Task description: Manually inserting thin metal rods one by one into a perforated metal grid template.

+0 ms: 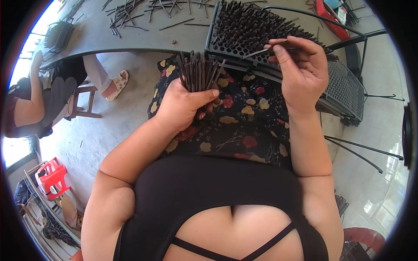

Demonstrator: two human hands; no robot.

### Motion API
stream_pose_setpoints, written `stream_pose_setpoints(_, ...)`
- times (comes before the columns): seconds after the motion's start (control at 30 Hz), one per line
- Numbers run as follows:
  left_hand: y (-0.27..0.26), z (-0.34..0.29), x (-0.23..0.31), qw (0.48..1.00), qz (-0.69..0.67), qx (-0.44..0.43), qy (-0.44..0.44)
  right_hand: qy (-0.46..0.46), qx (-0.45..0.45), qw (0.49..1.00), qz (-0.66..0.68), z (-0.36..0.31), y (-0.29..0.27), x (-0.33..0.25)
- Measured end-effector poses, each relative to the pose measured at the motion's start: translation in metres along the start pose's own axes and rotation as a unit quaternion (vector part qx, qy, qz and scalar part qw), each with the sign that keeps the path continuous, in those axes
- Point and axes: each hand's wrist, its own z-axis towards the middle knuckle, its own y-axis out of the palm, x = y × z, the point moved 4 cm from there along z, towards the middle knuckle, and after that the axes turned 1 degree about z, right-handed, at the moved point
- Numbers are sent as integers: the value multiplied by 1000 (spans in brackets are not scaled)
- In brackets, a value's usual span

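My left hand is closed round an upright bundle of thin dark sticks, held above my lap. My right hand pinches a slim stick between thumb and fingers; its pale, shiny end points left, over the edge of a tray. That dark perforated tray stands on the table edge in front of me, with a dense crowd of dark sticks standing in its holes. Part of what my right fingers hold is hidden behind them.
Loose dark sticks lie scattered over the grey table. Another perforated tray slants down at the right, near thin metal bars. To the left, another person sits by a wooden stool; a red plastic chair stands behind.
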Motion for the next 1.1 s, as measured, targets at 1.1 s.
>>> stream_pose_setpoints(1.1,2,2,0,996,65,-31,61,181,-145,970,-67,-27,48,-7)
